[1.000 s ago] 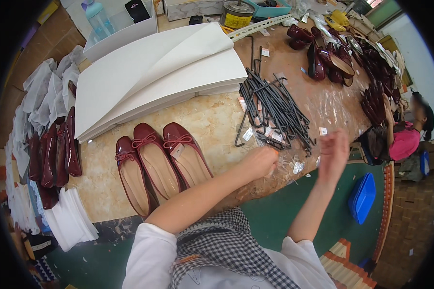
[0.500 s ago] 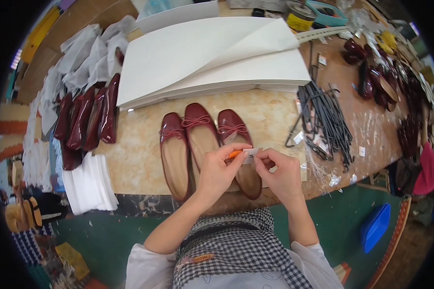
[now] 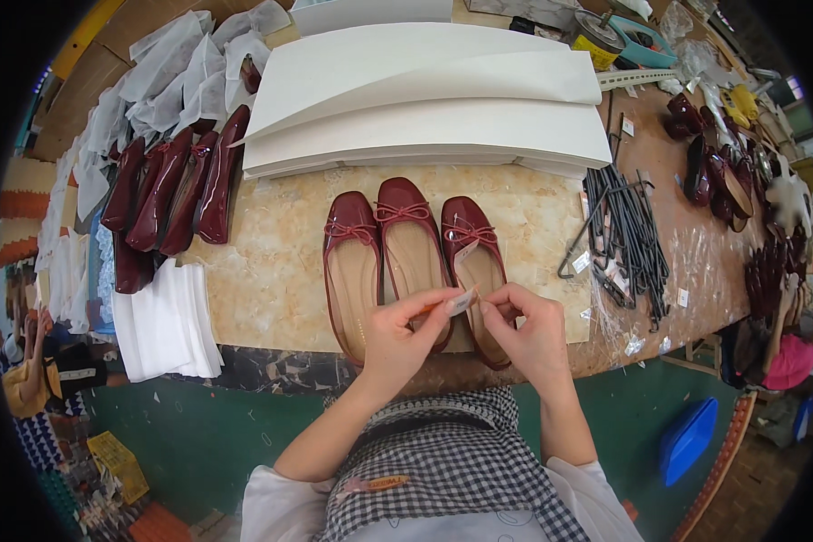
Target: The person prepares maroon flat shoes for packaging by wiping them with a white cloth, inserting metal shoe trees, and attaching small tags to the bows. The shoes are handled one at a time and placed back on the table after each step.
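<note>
small white tag at the fingertips, above three burgundy bow flats

- left hand: thumb and forefinger pinching the tag; a slim orange item, mostly hidden, also within its grasp.
- right hand: thumb and forefinger brought to the tag's right edge; whether they grip it cannot be told.
- flats, three: side by side on the worktop, toes pointing away from the person, insoles beige; the middle and right heels partly behind the hands. a second tag on the right flat.
- white sheets, one stack: beyond the toes.
- black hooked rods, one heap: right of the flats, well apart.
- glossy burgundy shoes, one cluster: at the left, above a folded white pile at the worktop's edge.
- further dark red shoes: far right.
- blue tray: lower right, below worktop level.
</note>
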Tool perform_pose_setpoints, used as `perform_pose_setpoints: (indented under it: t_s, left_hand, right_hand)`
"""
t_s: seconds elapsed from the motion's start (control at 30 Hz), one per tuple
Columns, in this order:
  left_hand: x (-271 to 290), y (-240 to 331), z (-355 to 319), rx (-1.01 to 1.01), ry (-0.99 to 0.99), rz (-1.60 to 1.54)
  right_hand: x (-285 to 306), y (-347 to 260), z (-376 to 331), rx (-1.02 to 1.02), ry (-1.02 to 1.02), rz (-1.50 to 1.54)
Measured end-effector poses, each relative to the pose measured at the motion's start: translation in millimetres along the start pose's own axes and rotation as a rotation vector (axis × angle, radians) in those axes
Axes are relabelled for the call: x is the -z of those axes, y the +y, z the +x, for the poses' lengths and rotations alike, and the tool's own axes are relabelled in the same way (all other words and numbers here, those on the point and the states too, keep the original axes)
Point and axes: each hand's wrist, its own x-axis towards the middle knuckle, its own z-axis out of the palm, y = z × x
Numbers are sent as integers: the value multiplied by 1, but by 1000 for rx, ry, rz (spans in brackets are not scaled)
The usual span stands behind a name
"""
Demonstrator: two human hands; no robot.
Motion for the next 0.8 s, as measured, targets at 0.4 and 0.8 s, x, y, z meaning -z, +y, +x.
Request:
perform_pose_setpoints:
  t_s: [0.4, 0.8]
  left_hand:
    - [3, -3, -16, 264, -74, -433]
    - [1, -4, -19, 40, 10, -191]
  right_hand:
    - [-7, -4, -12, 184, -74, 30]
    - [-6, -3, -13, 55, -68, 5]
